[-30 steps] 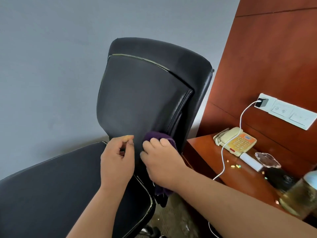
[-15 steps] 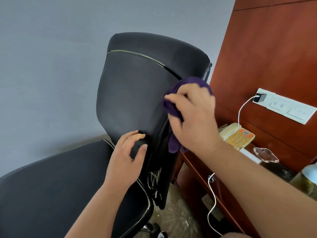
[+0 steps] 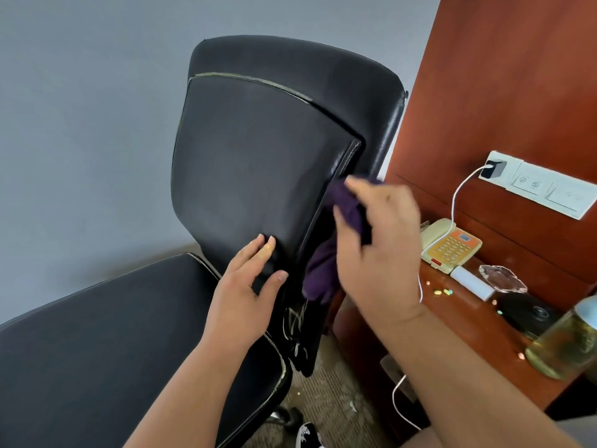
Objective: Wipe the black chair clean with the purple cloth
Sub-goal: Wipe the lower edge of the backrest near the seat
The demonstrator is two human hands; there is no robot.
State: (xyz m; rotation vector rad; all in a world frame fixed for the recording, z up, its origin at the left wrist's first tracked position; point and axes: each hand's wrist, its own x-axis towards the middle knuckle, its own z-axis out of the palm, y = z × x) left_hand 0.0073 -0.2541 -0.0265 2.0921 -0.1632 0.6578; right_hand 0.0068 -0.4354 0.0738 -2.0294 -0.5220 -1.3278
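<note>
The black chair (image 3: 258, 163) fills the middle of the view, its backrest upright and its seat at the lower left. My left hand (image 3: 245, 295) rests flat on the lower right corner of the backrest, fingers spread. My right hand (image 3: 378, 250) grips the bunched purple cloth (image 3: 342, 227) and presses it against the right side edge of the backrest, about halfway down. Part of the cloth hangs below the hand, and the rest is hidden under my palm.
A wooden desk (image 3: 468, 321) stands close to the right of the chair, holding a telephone (image 3: 450, 245), a white tube, a glass ashtray, a black disc and a bottle (image 3: 568, 344). A white charger cable (image 3: 458, 189) hangs from the wall socket. Grey wall stands behind.
My right hand has slid the cloth down the backrest's right edge after rising to its upper part. My left hand has stayed at the lower corner, opening flatter.
</note>
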